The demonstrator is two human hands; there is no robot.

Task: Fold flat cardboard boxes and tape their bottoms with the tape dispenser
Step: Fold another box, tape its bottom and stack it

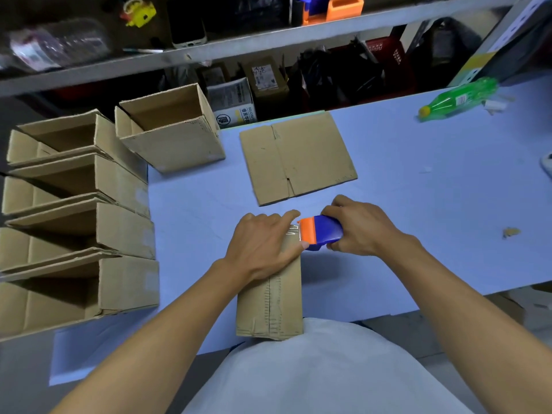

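Observation:
A folded cardboard box [270, 303] stands bottom-up at the table's near edge, a strip of clear tape running along its closed flaps. My left hand [263, 243] lies on the box's far end, its fingers and thumb spread over the top and far edge. My right hand [363, 228] grips the blue and orange tape dispenser [321, 233] just beyond that far end, its orange blade end next to my left fingertips. A flat, unfolded cardboard box [297, 158] lies further back on the table.
Several folded open boxes [89, 222] lie stacked along the left, one more [170, 130] behind them. A green plastic bottle [458, 98] lies at the far right of the blue-white table [433, 186]. A cluttered shelf [209, 46] runs across the back.

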